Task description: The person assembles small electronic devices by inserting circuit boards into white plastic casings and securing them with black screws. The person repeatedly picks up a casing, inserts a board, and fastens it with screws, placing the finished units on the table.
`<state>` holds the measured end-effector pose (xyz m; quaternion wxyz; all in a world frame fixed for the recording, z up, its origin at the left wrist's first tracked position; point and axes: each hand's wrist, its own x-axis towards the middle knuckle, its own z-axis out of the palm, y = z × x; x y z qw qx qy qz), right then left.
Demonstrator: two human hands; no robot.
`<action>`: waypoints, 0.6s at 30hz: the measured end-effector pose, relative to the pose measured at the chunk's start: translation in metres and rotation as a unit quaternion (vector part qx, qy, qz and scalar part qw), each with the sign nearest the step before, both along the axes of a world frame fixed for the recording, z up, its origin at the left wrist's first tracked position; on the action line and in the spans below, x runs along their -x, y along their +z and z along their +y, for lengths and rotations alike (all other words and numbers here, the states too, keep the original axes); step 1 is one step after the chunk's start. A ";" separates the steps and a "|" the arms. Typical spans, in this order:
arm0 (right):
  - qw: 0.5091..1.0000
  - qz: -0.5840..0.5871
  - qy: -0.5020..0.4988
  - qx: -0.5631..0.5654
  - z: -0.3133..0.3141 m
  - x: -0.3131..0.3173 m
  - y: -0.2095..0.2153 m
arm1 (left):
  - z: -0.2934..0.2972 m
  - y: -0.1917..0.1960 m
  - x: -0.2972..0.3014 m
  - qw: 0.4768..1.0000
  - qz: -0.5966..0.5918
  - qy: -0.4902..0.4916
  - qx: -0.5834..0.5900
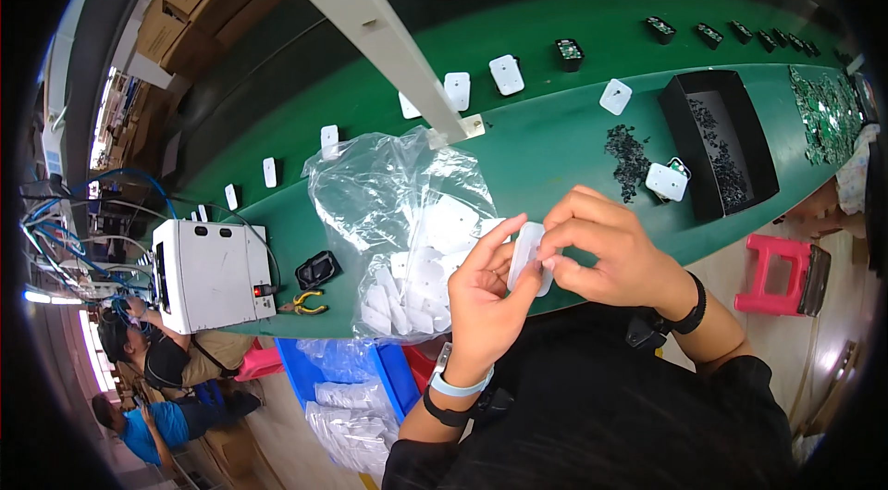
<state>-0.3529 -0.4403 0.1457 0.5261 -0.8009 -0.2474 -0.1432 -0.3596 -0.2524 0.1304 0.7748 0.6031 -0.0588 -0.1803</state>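
Above the near edge of the green bench, my left hand (483, 310) is closed on a white plastic cover (525, 254), held up and tilted between thumb and fingers. My right hand (606, 245) pinches at the cover's right side; whatever its fingertips hold is too small to make out. To the left of my hands lies a clear plastic bag (356, 189) with a heap of white covers (425, 291) in it. Beyond my right hand are a scatter of small black parts (627, 155) and a white unit (666, 181) with some green circuit board showing.
A black box (680, 143) holding more small black parts stands at the right, near green circuit boards (819, 115). White covers (506, 74) and black housings (570, 53) line the far strip. A metal post (356, 18), white machine (217, 277) and yellow-handled pliers (310, 302) are leftward.
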 end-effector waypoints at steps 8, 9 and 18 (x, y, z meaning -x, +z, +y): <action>0.998 0.013 -0.056 0.020 0.008 0.002 -0.004 | -0.002 0.011 0.004 0.999 -0.027 0.013 0.012; 0.998 0.009 -0.060 0.028 0.009 0.003 -0.003 | -0.001 0.009 0.005 0.999 -0.024 0.014 0.023; 0.990 0.019 -0.134 0.026 0.019 0.009 -0.002 | -0.005 0.001 0.008 0.998 -0.032 0.041 0.046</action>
